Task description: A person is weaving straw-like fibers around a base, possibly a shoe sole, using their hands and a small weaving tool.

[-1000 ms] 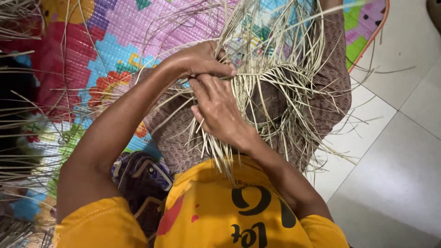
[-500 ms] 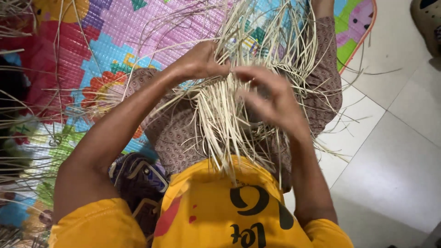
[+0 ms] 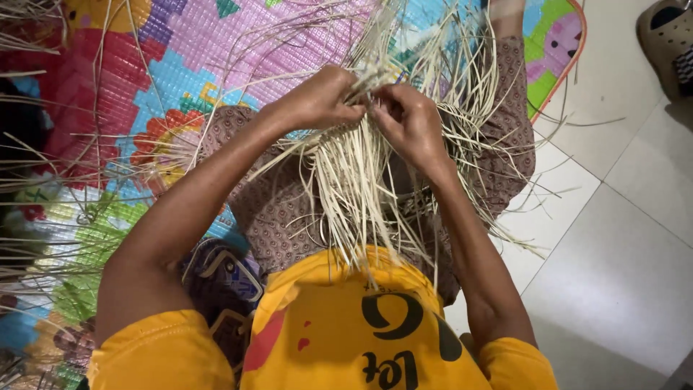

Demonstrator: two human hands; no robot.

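A loose bundle of pale straw strips [image 3: 361,180] fans out over my lap, its long ends hanging toward my yellow shirt [image 3: 339,332]. My left hand [image 3: 317,97] pinches the strips near the top of the bundle. Just to its right, my right hand [image 3: 411,119] grips neighbouring strips, fingers curled in. The two hands nearly touch above the brown patterned cloth [image 3: 281,209] covering my legs. A woven part of the strips [image 3: 375,72] shows between the fingertips.
A bright multicoloured woven mat [image 3: 180,65] lies under me. More loose straw strips [image 3: 43,180] spread over its left side. White floor tiles [image 3: 621,238] lie to the right, with a grey shoe [image 3: 668,36] at the upper right. A dark patterned bag [image 3: 224,282] rests by my left hip.
My right hand moved up and left from lower on the bundle to meet the left hand at the top. The left hand shifted slightly right, still holding strips.
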